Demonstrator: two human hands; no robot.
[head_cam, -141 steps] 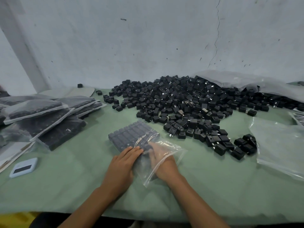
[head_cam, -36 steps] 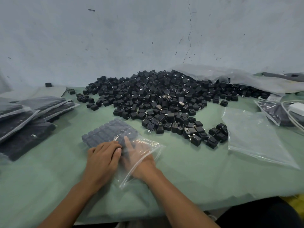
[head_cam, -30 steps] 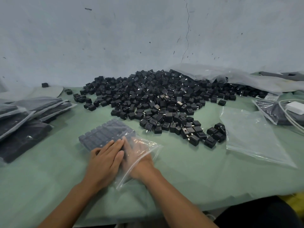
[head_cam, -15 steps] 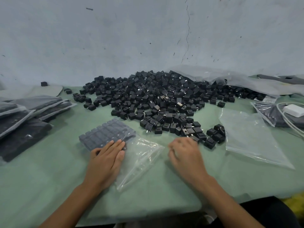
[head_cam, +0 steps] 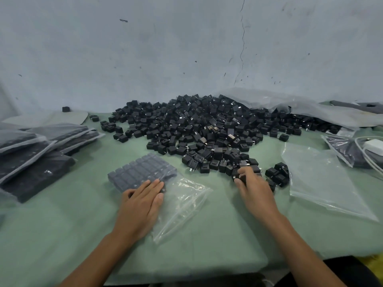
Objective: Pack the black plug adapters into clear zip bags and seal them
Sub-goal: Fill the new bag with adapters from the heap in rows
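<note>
A clear zip bag (head_cam: 182, 201) lies on the green table, its far half filled with neat rows of black plug adapters (head_cam: 143, 170). My left hand (head_cam: 141, 200) rests flat on the bag's near rows, fingers straight. A large heap of loose black adapters (head_cam: 207, 129) spreads behind it. My right hand (head_cam: 252, 189) is at the heap's near edge, its fingers curled round loose adapters (head_cam: 241, 177).
Several filled bags (head_cam: 37, 154) are stacked at the left. An empty clear bag (head_cam: 319, 179) lies at the right, beside a dark bagged item and a white charger with cable (head_cam: 373, 147). A big crumpled plastic sheet (head_cam: 300, 108) lies behind the heap by the wall.
My right hand came out of the bag's mouth and moved right to the heap's near edge, where it now grips adapters. My left hand stayed flat on the bag.
</note>
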